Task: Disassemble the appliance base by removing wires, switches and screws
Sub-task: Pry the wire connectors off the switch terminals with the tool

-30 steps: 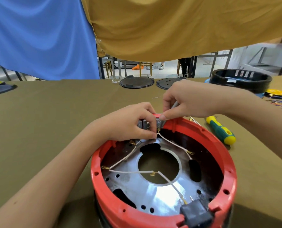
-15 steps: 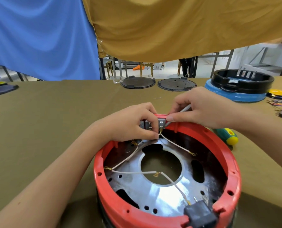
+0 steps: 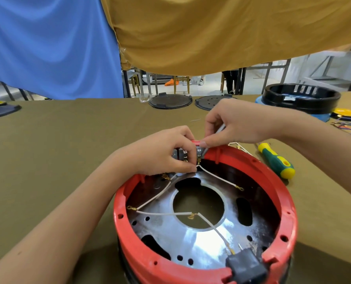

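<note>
Nearest the camera, a black plug socket [image 3: 246, 267] is sitting in the near rim of the red base [image 3: 289, 218], which is resting open side up on the brown-covered table [image 3: 68, 150]. Thin white wires [image 3: 164, 213] are running across its shiny metal plate [image 3: 201, 242]; they look light and floppy, so each is probably best gripped at its small brass end, not along its length.

At the far rim, the left hand [image 3: 166, 154] is curling its fingers around a small grey switch [image 3: 181, 155], steadying it. The switch looks stiff, small and light, with its metal tabs facing the camera and its long axis lying roughly along the rim. The right hand [image 3: 236, 124] is pinching a slim silver tool [image 3: 221, 128] and pressing its tip at the switch's right end, the shaft slanting up and to the right.

Beyond the base, a green and yellow screwdriver [image 3: 277, 160] is lying on the table, handle toward the camera, well apart from the hands.
</note>
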{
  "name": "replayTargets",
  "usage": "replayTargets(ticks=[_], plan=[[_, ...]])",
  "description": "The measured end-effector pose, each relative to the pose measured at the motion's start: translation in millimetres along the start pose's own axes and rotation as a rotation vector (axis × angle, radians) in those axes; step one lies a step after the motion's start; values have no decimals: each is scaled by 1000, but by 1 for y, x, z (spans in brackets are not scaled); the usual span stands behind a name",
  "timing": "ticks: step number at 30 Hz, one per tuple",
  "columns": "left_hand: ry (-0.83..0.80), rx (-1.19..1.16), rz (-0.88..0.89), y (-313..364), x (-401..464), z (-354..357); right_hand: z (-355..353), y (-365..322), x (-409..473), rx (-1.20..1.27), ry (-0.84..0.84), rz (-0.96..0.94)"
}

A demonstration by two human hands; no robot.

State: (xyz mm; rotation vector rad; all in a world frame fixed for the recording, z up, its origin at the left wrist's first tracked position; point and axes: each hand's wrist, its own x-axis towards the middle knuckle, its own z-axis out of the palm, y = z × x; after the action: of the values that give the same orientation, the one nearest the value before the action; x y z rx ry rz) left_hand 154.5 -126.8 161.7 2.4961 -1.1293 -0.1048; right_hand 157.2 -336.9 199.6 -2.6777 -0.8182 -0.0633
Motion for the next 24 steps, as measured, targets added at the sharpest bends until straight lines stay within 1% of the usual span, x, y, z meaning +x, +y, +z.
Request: replayTargets(ticks=[8,16,20,24], plan=[[2,-9,4,1,0,0,9,0,6,46,111,-55],[0,-15,-11,0,0,0,13,3,8,96,146,-77],[8,-17,-17,-1,-1,0,16,5,-1,40,238,-126],[6,-16,-23,-1,-1,0,22,5,-14,-80,326,-181]])
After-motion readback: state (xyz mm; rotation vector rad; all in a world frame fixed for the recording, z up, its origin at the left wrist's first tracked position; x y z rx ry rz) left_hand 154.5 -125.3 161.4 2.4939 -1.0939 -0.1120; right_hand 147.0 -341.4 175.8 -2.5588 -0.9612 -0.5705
